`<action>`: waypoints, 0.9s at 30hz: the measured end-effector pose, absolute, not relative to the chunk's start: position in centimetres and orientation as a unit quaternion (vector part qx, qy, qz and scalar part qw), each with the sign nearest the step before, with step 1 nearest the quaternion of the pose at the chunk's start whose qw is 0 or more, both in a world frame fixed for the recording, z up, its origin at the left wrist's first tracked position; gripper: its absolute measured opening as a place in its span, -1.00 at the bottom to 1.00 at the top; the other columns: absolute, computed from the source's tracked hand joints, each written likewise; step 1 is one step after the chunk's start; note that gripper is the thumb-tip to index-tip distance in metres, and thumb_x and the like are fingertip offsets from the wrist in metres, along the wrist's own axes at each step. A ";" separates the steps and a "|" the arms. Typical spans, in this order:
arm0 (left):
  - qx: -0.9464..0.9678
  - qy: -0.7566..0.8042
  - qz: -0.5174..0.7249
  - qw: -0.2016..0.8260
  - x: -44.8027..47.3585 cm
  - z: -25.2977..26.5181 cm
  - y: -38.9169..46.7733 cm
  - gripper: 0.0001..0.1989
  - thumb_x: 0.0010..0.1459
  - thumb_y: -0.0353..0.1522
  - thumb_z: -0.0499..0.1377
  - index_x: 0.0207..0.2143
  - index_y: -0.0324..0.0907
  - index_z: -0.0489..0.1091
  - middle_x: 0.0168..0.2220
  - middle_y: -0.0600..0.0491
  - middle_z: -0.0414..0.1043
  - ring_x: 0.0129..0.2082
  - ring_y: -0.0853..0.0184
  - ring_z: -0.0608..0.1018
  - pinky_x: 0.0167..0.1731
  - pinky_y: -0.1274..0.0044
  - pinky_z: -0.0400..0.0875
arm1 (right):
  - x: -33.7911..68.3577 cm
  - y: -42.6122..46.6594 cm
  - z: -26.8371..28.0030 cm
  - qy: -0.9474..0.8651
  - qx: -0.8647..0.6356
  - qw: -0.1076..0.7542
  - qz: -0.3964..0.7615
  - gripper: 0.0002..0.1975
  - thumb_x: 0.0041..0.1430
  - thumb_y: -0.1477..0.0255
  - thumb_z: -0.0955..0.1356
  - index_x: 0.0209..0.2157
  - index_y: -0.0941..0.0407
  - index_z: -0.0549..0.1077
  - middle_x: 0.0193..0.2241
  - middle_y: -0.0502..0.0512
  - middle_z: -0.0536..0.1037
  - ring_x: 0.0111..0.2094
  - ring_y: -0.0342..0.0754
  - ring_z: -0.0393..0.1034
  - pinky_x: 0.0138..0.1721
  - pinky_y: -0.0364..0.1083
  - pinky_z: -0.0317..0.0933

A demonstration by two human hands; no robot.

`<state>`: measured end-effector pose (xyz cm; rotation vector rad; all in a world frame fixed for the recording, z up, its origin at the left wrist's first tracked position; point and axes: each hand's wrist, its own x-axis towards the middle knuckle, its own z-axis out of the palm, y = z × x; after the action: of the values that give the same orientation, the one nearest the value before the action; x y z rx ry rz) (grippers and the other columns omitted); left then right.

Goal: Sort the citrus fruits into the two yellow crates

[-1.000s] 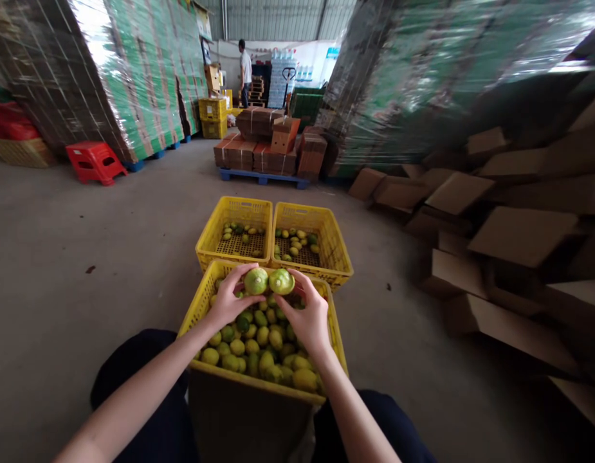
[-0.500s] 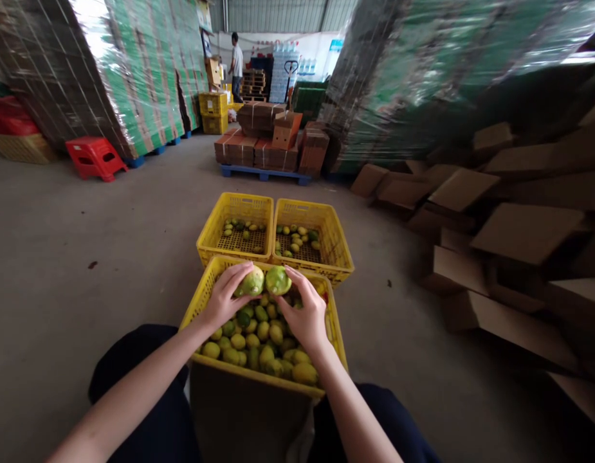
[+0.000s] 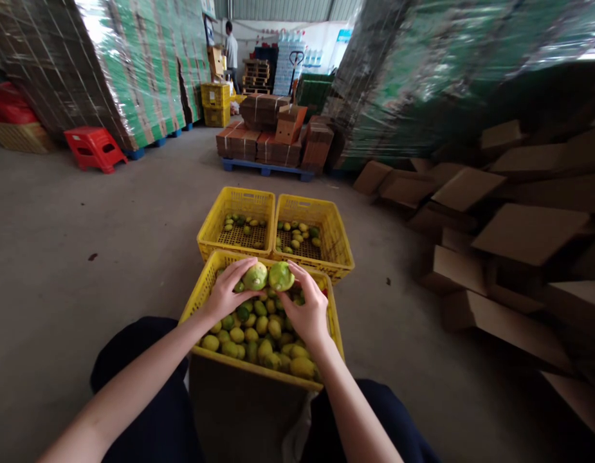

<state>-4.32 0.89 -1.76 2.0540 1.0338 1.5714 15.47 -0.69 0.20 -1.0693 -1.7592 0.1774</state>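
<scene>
My left hand (image 3: 229, 292) is closed around a pale green lemon (image 3: 255, 276), thumb below and fingers on top. Beside it, my right hand (image 3: 305, 305) grips a brighter yellow-green lemon (image 3: 280, 276) from its right side. The two fruits are held close together above the near yellow crate (image 3: 263, 375), which is filled with many green and yellow lemons (image 3: 263, 325). Just beyond stand two more yellow crates, a left one (image 3: 205, 225) and a right one (image 3: 343, 241), each with several lemons on its slatted bottom.
Cardboard boxes (image 3: 529, 231) lie heaped on the right. Ahead, a blue pallet (image 3: 265, 168) carries bundled flat cartons (image 3: 237, 143). A red stool (image 3: 95, 148) stands at left, near wrapped stacks (image 3: 143, 71). A person (image 3: 231, 54) stands at the back.
Both hands still hold their lemons, in nearly the same place. The lemons look slightly turned. The view has shifted a little, and the person at the back has moved slightly.
</scene>
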 end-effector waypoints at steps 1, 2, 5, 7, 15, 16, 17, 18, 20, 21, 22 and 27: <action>0.709 0.377 0.556 0.216 -4.3 -1.6 0.9 -0.40 -0.09 -0.32 0.40 0.06 -0.03 0.40 0.03 -0.08 0.46 0.07 0.13 0.48 0.11 0.34 0.33 | 15.5 -0.8 0.3 -0.731 -0.448 0.509 0.077 -0.53 0.08 0.52 0.36 0.07 0.03 0.37 0.01 0.18 0.53 0.00 0.08 0.46 -0.05 0.05 0.41; 0.688 0.386 0.554 0.266 -4.3 -1.4 0.9 -0.40 -0.12 -0.31 0.42 0.04 -0.05 0.42 0.03 -0.08 0.46 0.06 0.11 0.48 0.08 0.35 0.35 | 15.6 -0.8 0.5 -0.730 -0.454 0.504 0.083 -0.53 0.08 0.49 0.37 0.06 0.03 0.37 -0.01 0.18 0.54 -0.04 0.08 0.48 -0.07 0.04 0.42; 0.605 0.379 0.538 0.449 -4.2 -1.2 1.1 -0.33 -0.19 -0.20 0.44 0.03 -0.10 0.43 0.00 -0.11 0.47 -0.05 0.12 0.53 -0.10 0.44 0.45 | 15.9 -1.0 1.4 -0.720 -0.482 0.481 0.133 -0.51 0.03 0.35 0.44 0.03 0.06 0.39 -0.16 0.15 0.61 -0.25 0.04 0.54 -0.17 -0.01 0.43; 0.544 0.361 0.517 0.554 -3.9 -1.3 1.4 -0.30 -0.20 -0.05 0.40 -0.01 -0.17 0.44 -0.12 -0.11 0.53 -0.20 0.18 0.58 -0.26 0.50 0.48 | 16.0 -1.0 2.0 -0.699 -0.501 0.466 0.208 -0.50 -0.01 0.27 0.47 -0.01 0.07 0.41 -0.30 0.09 0.63 -0.38 -0.01 0.53 -0.26 -0.05 0.43; 0.299 0.455 0.344 0.765 -2.4 -1.7 1.5 -0.43 0.19 0.01 0.01 -0.19 -0.33 0.46 -0.68 0.02 0.42 -0.76 0.37 0.41 -0.74 0.58 0.25 | 15.4 -0.4 2.1 -0.513 -0.541 0.422 0.516 -0.56 -0.09 0.02 0.44 -0.55 0.09 0.31 -0.77 -0.07 0.42 -0.78 -0.13 0.29 -0.77 -0.20 0.13; 0.288 0.464 0.335 0.768 -2.3 -1.4 1.5 -0.44 0.22 -0.01 -0.02 -0.21 -0.33 0.47 -0.69 0.01 0.41 -0.76 0.38 0.40 -0.74 0.59 0.25 | 15.3 -0.4 2.1 -0.495 -0.550 0.410 0.533 -0.55 -0.07 -0.01 0.42 -0.55 0.08 0.31 -0.78 -0.06 0.42 -0.79 -0.13 0.29 -0.77 -0.20 0.12; 0.282 0.475 0.324 0.768 -2.3 -1.2 1.5 -0.44 0.24 -0.02 -0.05 -0.22 -0.33 0.48 -0.70 0.01 0.41 -0.76 0.38 0.40 -0.74 0.59 0.26 | 15.1 -0.4 2.2 -0.478 -0.559 0.399 0.548 -0.54 -0.04 -0.02 0.40 -0.55 0.09 0.31 -0.79 -0.04 0.43 -0.79 -0.14 0.29 -0.77 -0.21 0.13; 0.277 0.488 0.313 0.766 -2.3 -0.9 1.4 -0.43 0.25 -0.03 -0.07 -0.23 -0.34 0.49 -0.71 0.00 0.40 -0.76 0.38 0.40 -0.74 0.59 0.26 | 15.0 -0.3 2.2 -0.462 -0.567 0.389 0.561 -0.54 -0.02 -0.03 0.38 -0.55 0.09 0.31 -0.79 -0.02 0.43 -0.80 -0.14 0.29 -0.77 -0.22 0.13; 0.272 0.510 0.301 0.758 -2.3 -0.6 1.4 -0.42 0.26 -0.03 -0.08 -0.22 -0.34 0.50 -0.71 0.01 0.40 -0.76 0.38 0.40 -0.73 0.60 0.28 | 14.7 -0.3 2.2 -0.438 -0.584 0.370 0.574 -0.54 0.03 -0.03 0.35 -0.55 0.10 0.33 -0.81 -0.01 0.43 -0.81 -0.17 0.26 -0.78 -0.24 0.10; 0.272 0.517 0.299 0.754 -2.4 -0.5 1.4 -0.42 0.26 -0.04 -0.08 -0.21 -0.33 0.51 -0.71 0.01 0.40 -0.75 0.38 0.41 -0.72 0.60 0.29 | 14.7 -0.2 2.1 -0.431 -0.592 0.361 0.578 -0.53 0.04 -0.03 0.34 -0.56 0.11 0.34 -0.82 -0.01 0.41 -0.82 -0.18 0.24 -0.79 -0.24 0.07; 0.273 0.521 0.299 0.751 -2.5 -0.5 1.4 -0.42 0.26 -0.04 -0.08 -0.20 -0.33 0.51 -0.71 0.01 0.40 -0.74 0.38 0.41 -0.71 0.60 0.30 | 14.6 -0.1 1.9 -0.425 -0.599 0.351 0.581 -0.52 0.05 -0.03 0.33 -0.57 0.12 0.35 -0.83 -0.01 0.40 -0.83 -0.18 0.23 -0.80 -0.24 0.05; 0.286 0.518 0.298 0.749 -2.8 -0.7 1.4 -0.43 0.25 -0.05 -0.06 -0.20 -0.35 0.52 -0.70 0.02 0.40 -0.74 0.40 0.41 -0.72 0.62 0.31 | 14.5 0.3 1.1 -0.417 -0.620 0.318 0.584 -0.45 0.09 -0.04 0.28 -0.67 0.13 0.37 -0.86 0.03 0.39 -0.85 -0.18 0.20 -0.82 -0.22 0.01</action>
<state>-2.79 1.45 -0.66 0.6259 1.1317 0.6506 14.54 0.33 1.07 -1.6311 -1.0960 1.5373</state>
